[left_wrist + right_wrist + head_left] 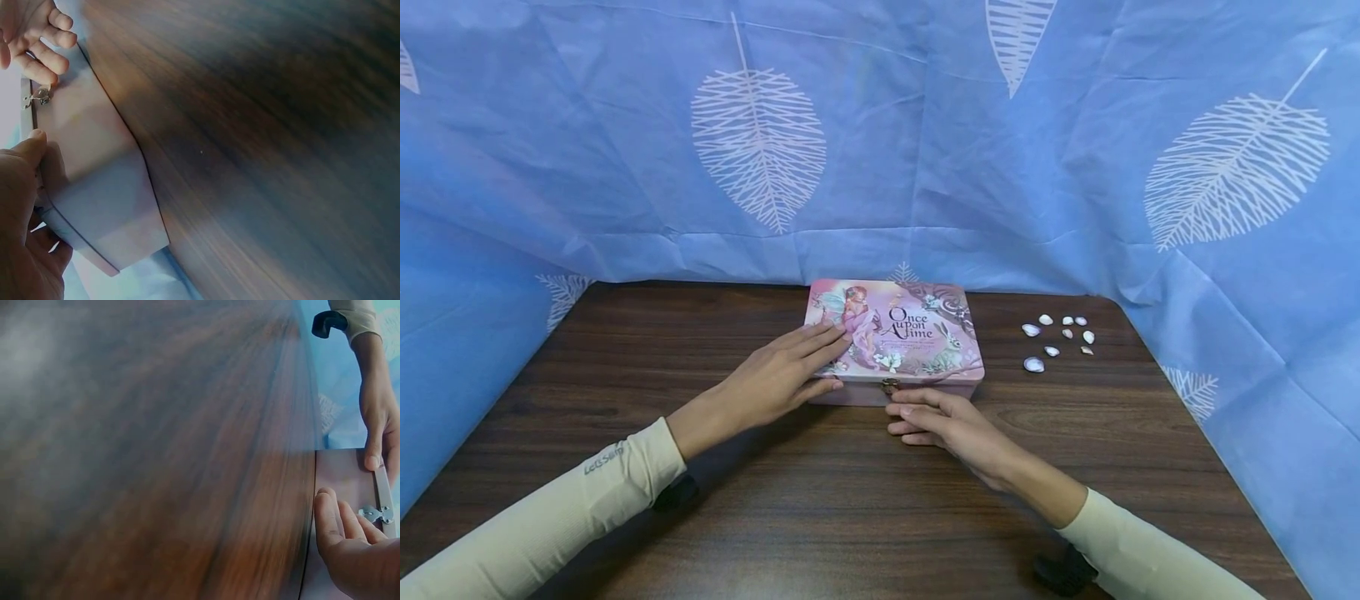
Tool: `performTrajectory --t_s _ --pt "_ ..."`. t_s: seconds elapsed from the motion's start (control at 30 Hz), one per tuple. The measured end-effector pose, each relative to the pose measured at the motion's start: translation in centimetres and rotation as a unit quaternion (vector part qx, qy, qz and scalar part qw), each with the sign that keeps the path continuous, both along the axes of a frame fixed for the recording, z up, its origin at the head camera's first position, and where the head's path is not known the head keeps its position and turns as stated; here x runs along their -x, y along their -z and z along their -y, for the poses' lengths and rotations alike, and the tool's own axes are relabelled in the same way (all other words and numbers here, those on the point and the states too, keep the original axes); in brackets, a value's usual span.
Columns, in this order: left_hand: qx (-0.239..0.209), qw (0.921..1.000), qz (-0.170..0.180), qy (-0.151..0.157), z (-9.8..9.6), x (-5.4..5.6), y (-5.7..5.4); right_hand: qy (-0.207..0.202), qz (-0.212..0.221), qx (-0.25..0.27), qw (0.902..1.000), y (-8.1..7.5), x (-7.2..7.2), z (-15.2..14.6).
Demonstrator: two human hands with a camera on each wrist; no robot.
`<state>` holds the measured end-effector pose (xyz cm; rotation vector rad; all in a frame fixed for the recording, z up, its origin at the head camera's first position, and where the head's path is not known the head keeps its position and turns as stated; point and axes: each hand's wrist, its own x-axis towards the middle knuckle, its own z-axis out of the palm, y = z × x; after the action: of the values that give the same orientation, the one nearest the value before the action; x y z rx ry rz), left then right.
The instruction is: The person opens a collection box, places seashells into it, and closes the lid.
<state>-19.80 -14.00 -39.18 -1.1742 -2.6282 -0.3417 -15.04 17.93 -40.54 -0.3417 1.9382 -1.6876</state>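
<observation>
A pink box (917, 360) with a fairy, a rabbit and "Once upon A Time" on its lid stands closed on the table. My left hand (775, 368) rests on the lid's front left corner, fingers stretched across the top and thumb at the front edge. At the middle of the front is a small metal clasp (889, 385), seen close up as a latch (370, 514) in the right wrist view. My right hand (947, 423) is in front of the box, palm turned toward it, with the index fingertip at the clasp and the other fingers loosely bent below.
Several small white and purple shells (1052, 351) lie on the dark wooden table (820, 517) to the right of the box. A blue cloth with white leaf prints (917, 167) hangs behind the table and along its sides.
</observation>
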Motion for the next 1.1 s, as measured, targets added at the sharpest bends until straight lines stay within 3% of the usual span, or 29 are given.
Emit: performTrajectory --t_s 0.33,0.67,0.87,1.1 --pt "0.001 1.0000 0.003 0.001 0.1 0.0 -0.1 -0.004 -0.009 -0.006 0.9999 -0.2 -0.5 -0.8" --pt "-0.007 1.0000 0.003 0.003 0.1 0.2 -0.6 0.008 -0.067 -0.050 0.9965 -1.4 -0.8 -2.5" --pt "-0.018 0.9998 0.009 0.006 0.1 0.2 -0.6 0.051 -0.154 -0.113 0.9802 -2.1 -0.3 -4.3" --pt "-0.029 0.9995 0.010 0.007 0.1 0.2 -0.5 0.092 -0.220 -0.167 0.9566 -3.5 -0.3 -7.0"
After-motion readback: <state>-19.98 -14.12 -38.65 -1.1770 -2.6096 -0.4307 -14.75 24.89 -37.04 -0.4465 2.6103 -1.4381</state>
